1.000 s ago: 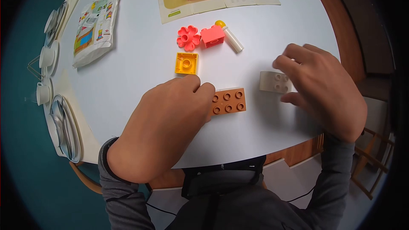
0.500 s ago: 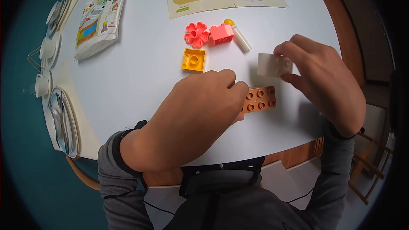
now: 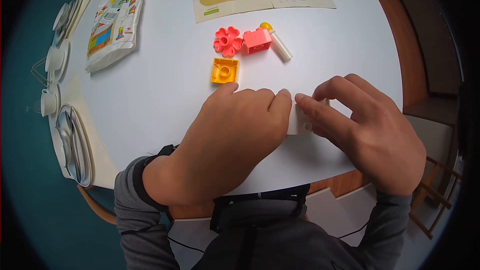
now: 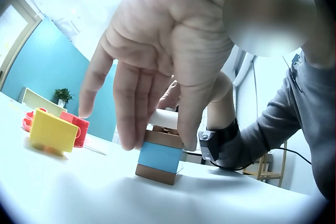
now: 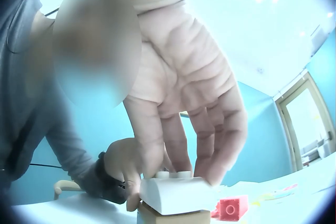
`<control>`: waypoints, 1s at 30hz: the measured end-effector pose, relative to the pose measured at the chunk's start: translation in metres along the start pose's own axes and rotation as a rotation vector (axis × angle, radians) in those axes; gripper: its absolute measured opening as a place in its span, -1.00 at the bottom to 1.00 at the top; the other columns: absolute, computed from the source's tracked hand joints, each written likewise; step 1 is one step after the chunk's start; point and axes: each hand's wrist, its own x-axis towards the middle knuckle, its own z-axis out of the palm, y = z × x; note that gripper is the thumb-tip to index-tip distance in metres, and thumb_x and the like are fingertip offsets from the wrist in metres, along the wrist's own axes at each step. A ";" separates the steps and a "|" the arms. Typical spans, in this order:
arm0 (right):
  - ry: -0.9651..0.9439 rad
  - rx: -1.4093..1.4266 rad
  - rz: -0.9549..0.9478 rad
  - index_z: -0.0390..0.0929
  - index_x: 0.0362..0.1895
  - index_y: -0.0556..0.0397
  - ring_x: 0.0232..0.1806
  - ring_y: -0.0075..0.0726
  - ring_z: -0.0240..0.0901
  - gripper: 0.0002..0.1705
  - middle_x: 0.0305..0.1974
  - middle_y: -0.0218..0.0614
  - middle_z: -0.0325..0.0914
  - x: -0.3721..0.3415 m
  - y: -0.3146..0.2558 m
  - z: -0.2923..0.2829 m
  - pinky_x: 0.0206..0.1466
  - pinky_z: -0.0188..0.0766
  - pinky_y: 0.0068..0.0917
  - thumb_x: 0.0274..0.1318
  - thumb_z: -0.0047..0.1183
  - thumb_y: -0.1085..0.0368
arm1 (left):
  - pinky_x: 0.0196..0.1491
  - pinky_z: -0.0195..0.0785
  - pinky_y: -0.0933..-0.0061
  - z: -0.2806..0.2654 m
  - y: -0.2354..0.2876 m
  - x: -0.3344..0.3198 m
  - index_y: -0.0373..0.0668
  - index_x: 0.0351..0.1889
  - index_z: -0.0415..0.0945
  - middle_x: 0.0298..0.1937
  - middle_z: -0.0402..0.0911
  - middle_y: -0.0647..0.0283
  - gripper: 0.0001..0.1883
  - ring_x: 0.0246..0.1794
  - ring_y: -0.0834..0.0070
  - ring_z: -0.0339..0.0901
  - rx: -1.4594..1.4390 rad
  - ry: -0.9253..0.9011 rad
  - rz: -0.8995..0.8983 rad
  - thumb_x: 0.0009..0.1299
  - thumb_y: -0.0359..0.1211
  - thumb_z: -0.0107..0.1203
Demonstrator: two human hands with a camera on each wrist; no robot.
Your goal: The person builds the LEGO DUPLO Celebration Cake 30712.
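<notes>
over brick stack (image 4: 159, 157), right grip (image 3: 372, 137) pinches white brick (image 5: 177, 196); left grip (image 3: 232, 132) pinches brick stack; label (image 3: 109, 17) illegible.

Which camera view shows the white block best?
Right wrist: the white block shows a broad side and two studs, mostly unobstructed. In the head view, fingers cover most of it; the left wrist shows only a strip between fingers.
</notes>
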 end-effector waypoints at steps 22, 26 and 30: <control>-0.076 0.096 -0.053 0.57 0.00 -0.01 -0.28 -0.33 0.42 -0.56 -0.28 -0.33 0.42 0.004 0.003 0.002 -0.34 0.47 -0.43 -0.08 0.13 0.49 | -0.05 0.42 0.33 -0.020 -0.058 0.018 -0.24 0.08 0.54 -0.07 0.61 0.04 -0.48 -0.13 0.19 0.56 0.155 0.383 -0.251 0.16 -0.27 0.36; -0.028 0.094 -0.080 0.58 -0.01 0.02 -0.28 -0.34 0.41 -0.54 -0.28 -0.33 0.42 0.005 0.004 0.006 -0.36 0.46 -0.44 -0.12 0.12 0.51 | -0.11 0.42 0.33 0.000 -0.064 0.024 -0.24 0.10 0.53 -0.07 0.57 0.04 -0.50 -0.19 0.22 0.55 0.128 0.369 -0.228 0.23 -0.24 0.30; 0.032 0.138 -0.118 0.57 -0.03 0.10 -0.31 -0.36 0.36 -0.54 -0.33 -0.35 0.39 0.007 0.004 0.010 -0.37 0.44 -0.46 -0.15 0.12 0.51 | -0.17 0.43 0.33 -0.002 -0.059 0.026 -0.26 0.09 0.53 -0.13 0.56 0.04 -0.52 -0.25 0.24 0.55 0.013 0.284 -0.332 0.24 -0.25 0.28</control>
